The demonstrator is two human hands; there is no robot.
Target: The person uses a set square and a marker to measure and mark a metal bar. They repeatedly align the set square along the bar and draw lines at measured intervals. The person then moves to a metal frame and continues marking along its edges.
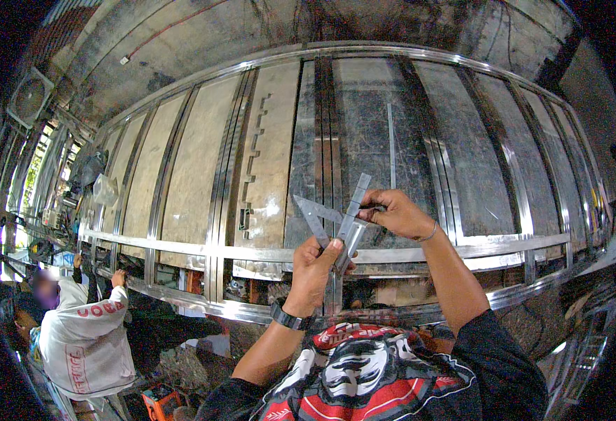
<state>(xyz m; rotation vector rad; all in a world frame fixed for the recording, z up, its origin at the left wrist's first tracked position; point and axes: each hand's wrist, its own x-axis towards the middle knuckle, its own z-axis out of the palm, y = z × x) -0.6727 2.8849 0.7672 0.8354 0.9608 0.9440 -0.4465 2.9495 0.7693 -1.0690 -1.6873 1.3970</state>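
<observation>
My left hand grips the lower end of a metal square ruler, a flat steel tool with two arms that cross in a V. My right hand pinches the upper arm of the same ruler from the right. The ruler is held up in front of a vertical steel bar of a large shiny metal frame. A dark watch sits on my left wrist, a thin bracelet on my right.
The frame of steel bars spans the whole view, with pale panels behind it. At the lower left another person in a white shirt reaches up to the frame's lower rail. An orange crate lies on the ground.
</observation>
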